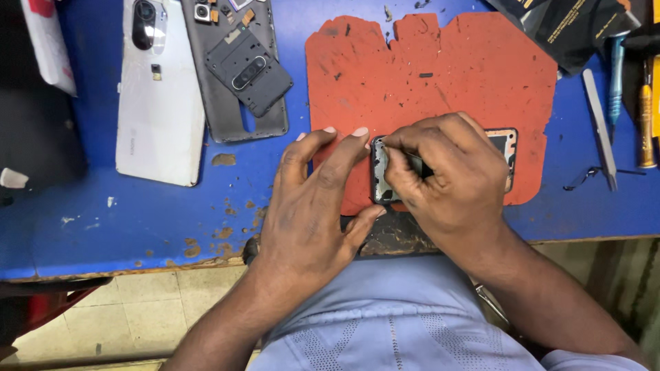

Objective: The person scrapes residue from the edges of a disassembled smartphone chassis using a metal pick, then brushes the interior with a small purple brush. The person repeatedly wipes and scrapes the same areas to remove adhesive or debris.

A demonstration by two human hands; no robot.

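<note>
Lying on the lower edge of a worn red work mat [440,75], an opened phone body [382,172] sits between the person's two hands, mostly hidden by them. What shows of it is a dark frame with rounded corners: at its left end a grey metallic inner surface with small dark components, and at its right end, past the knuckles, a corner with a copper-toned rim around a dark panel. The left hand [313,206] rests flat beside it, fingers spread and loosely open, with the fingertips on the mat touching the phone's top left corner and the thumb near its lower edge. The right hand [450,172] is curled closed over the middle of the phone, its fingers pinched together at the top left corner; whether a small tool is between them cannot be told. The mat lies on a scuffed blue table [137,220]. Well apart to the upper left lie a white phone back cover [161,103] and a grey phone frame [237,69]. At the right edge lie a pair of tweezers [599,124] and a yellow-handled screwdriver [645,124].
</note>
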